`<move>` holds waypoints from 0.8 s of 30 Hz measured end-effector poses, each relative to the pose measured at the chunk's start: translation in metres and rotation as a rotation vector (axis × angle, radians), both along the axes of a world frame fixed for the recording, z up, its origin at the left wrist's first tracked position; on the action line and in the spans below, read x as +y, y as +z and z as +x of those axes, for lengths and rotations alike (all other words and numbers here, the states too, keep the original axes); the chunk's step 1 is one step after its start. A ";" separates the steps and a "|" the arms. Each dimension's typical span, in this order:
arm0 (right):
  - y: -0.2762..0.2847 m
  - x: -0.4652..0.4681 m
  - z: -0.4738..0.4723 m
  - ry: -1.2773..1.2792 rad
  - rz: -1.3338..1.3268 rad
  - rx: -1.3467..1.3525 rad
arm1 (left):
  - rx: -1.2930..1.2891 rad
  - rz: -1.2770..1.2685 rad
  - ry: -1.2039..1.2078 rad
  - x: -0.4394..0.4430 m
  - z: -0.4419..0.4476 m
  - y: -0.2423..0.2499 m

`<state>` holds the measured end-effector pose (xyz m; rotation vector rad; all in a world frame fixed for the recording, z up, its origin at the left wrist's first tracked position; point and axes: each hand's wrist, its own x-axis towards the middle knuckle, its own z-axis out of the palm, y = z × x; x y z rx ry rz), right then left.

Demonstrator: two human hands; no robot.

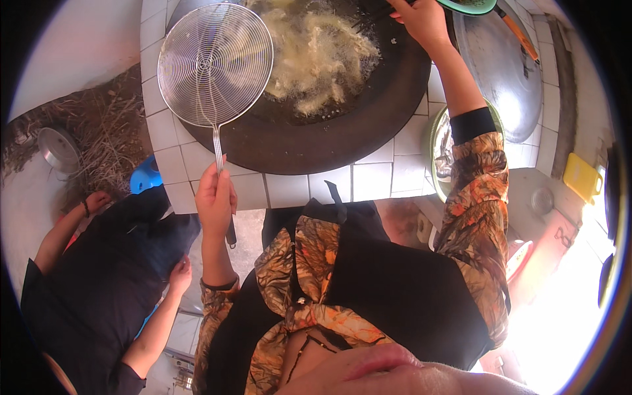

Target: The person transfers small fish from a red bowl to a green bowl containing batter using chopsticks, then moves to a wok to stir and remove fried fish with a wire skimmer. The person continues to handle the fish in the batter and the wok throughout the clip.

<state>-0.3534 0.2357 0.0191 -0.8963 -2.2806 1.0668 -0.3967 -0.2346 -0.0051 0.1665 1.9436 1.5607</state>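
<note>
My left hand (216, 197) grips the handle of a round wire spider strainer (215, 64), its mesh raised over the left side of a large dark wok (316, 153). In the wok, pale battered pieces of food (321, 64) lie in bubbling oil. At the wok's far right, my right hand (422, 22) holds dark chopsticks (373, 19), their tips at the edge of the frying food. The top of the picture cuts off part of this hand and of the wok.
White tiles (286, 190) surround the wok. On the right are a green-rimmed basin (436, 153) partly hidden by my sleeve, a large metal lid (513, 103), a wooden handle (518, 34) and a green bowl (469, 9). Another person (98, 266) is at left, near dry straw (108, 133).
</note>
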 end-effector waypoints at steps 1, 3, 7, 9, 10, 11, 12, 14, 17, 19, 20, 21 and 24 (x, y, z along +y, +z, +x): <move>-0.001 0.000 0.001 0.051 0.010 0.003 | -0.005 0.000 -0.001 0.001 0.000 0.001; 0.015 -0.009 0.004 -0.030 -0.076 -0.178 | -0.009 0.015 -0.020 0.002 -0.001 0.002; 0.018 -0.018 0.009 -0.090 -0.182 -0.211 | 0.008 0.056 -0.056 -0.003 0.001 0.001; 0.025 -0.027 0.015 -0.034 -0.100 -0.243 | 0.012 0.062 -0.054 -0.005 0.003 0.002; 0.029 -0.031 0.017 -0.008 -0.058 -0.263 | 0.011 0.062 -0.053 -0.006 0.004 0.002; 0.022 -0.029 0.020 0.016 -0.069 -0.205 | 0.010 0.062 -0.052 -0.006 0.005 0.003; 0.008 -0.026 0.022 0.039 -0.074 -0.146 | 0.014 0.064 -0.057 -0.006 0.004 0.002; -0.014 -0.020 0.025 0.092 -0.136 0.004 | 0.017 0.068 -0.072 -0.006 0.003 0.001; 0.006 -0.037 0.022 0.105 0.058 -0.182 | -0.001 0.064 -0.060 -0.004 0.004 0.005; 0.006 -0.042 0.022 0.160 -0.027 -0.144 | 0.003 0.065 -0.068 -0.004 0.006 0.006; 0.006 -0.043 0.022 0.187 -0.022 -0.148 | 0.005 0.065 -0.071 -0.005 0.007 0.006; 0.008 -0.042 0.021 0.212 -0.014 -0.152 | 0.013 0.067 -0.082 -0.003 0.008 0.007; -0.013 -0.031 0.018 0.363 0.267 -0.051 | 0.028 0.078 -0.113 0.003 0.011 0.009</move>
